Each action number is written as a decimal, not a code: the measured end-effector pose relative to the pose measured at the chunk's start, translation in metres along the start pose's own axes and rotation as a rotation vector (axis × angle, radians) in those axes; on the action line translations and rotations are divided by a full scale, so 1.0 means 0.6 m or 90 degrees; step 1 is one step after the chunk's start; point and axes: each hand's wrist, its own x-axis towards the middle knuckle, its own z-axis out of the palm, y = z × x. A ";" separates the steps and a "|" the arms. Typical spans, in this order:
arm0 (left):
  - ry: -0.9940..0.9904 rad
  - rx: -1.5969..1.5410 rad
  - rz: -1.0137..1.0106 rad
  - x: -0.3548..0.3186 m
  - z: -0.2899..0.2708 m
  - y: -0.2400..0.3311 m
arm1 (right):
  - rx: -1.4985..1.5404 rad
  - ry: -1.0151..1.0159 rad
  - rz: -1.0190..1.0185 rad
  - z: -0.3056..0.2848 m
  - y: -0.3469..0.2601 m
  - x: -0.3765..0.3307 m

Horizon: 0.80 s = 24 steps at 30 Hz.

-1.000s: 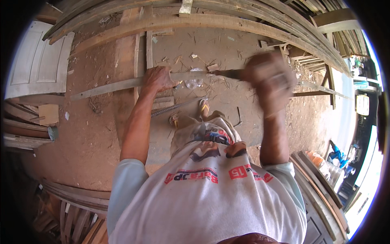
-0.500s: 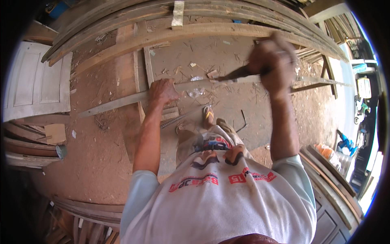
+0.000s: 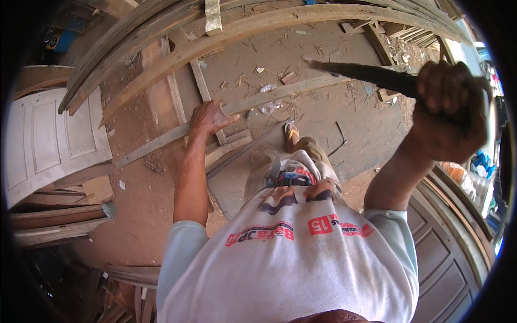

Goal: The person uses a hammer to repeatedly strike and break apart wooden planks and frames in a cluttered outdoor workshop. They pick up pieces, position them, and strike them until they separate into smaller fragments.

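My left hand (image 3: 211, 117) presses down on a long, thin wooden strip (image 3: 301, 88) that runs across the dirt floor from lower left to upper right. High at the right, my right hand (image 3: 451, 110) is raised and gripped around the handle of a dark long-bladed cutting tool (image 3: 362, 72), whose blade points left above the strip. The blade is clear of the wood. My feet in sandals (image 3: 292, 133) stand just behind the strip, and my white shirt fills the lower middle of the view.
Curved wooden planks (image 3: 258, 21) arch across the top. A white panelled door (image 3: 51, 140) lies at the left, brown panelled doors (image 3: 449, 258) at the right. Wood chips and offcuts (image 3: 288, 78) litter the dirt floor. Stacked boards (image 3: 48, 220) lie at lower left.
My right hand has lifted the tool up and to the right, away from the strip. My left hand has stayed on the strip. The view has tilted slightly.
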 end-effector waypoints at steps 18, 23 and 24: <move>0.089 0.006 -0.017 -0.024 0.009 0.021 | -0.337 -0.189 0.105 0.179 0.184 -0.043; 0.076 -0.015 0.042 -0.027 0.003 -0.001 | -0.363 -0.337 0.033 0.206 0.150 -0.093; 0.063 -0.012 0.047 -0.019 0.001 -0.004 | -0.360 -0.387 0.007 0.194 0.148 -0.121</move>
